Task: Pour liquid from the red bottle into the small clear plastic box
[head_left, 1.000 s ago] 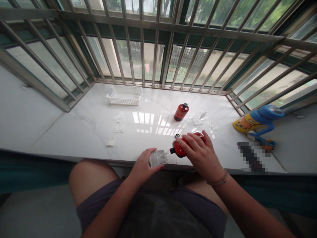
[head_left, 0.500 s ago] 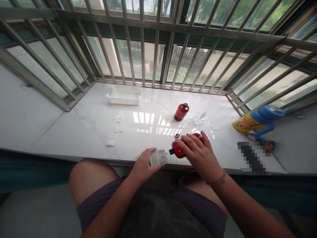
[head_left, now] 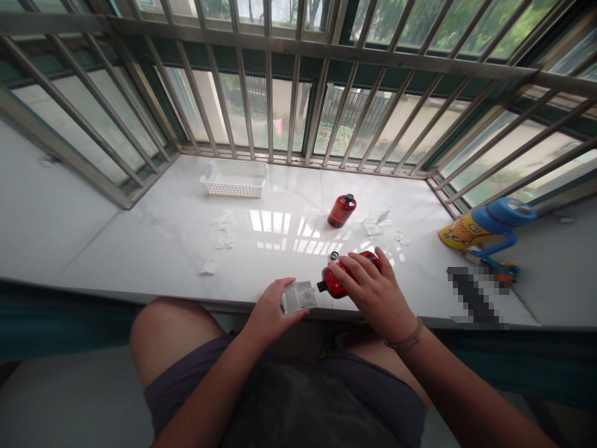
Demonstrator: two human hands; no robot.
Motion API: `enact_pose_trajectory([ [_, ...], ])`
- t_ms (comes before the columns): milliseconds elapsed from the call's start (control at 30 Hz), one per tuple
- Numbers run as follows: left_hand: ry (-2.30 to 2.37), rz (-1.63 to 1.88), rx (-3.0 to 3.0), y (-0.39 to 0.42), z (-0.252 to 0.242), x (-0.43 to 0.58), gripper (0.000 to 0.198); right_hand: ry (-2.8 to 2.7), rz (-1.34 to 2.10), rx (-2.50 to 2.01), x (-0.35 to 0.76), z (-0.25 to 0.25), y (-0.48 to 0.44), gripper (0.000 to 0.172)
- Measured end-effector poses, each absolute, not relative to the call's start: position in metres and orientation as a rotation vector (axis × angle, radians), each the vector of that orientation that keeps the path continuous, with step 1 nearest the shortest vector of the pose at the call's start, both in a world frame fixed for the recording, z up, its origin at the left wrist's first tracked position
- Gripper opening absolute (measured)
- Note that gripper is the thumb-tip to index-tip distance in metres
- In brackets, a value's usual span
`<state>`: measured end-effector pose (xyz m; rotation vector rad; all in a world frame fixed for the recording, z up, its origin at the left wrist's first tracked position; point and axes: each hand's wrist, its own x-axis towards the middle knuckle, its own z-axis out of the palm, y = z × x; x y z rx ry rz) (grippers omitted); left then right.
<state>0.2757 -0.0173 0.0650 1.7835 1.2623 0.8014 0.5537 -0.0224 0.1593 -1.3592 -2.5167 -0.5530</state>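
My left hand (head_left: 269, 316) grips a small clear plastic box (head_left: 298, 297) by its left end, thumb along the near side, at the counter's front edge. Wrapped over a red bottle (head_left: 334, 281) is my right hand (head_left: 373, 289). That bottle lies tilted to the left, its black neck beside the right end of the box. Whether liquid is flowing out is too small to make out. A small dark ring-shaped cap (head_left: 334, 256) rests on the counter just beyond the held bottle. Farther back stands a second red bottle (head_left: 342, 211) with a black top, upright.
A white perforated basket (head_left: 236, 188) sits at the back left of the white marbled counter (head_left: 153, 242). Crumpled white tissue pieces (head_left: 208, 267) lie on the left. Another clear container (head_left: 377, 223) is at right, near a blue-and-yellow drinking bottle (head_left: 485, 224). Metal window bars (head_left: 298, 112) border the back.
My right hand and the red bottle have shifted very slightly left, bringing the neck a little nearer the clear box. My left hand and the box stay almost still.
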Motion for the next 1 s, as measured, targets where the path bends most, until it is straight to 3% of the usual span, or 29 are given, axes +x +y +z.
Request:
enact_pose_trajectory([
  [1000, 1.261, 0.822, 1.817, -0.0174, 0.0619, 0.2759, 0.07, -2.556, -0.571, -1.313, 0.5496, 0.1564, -0.0197, 0.049],
])
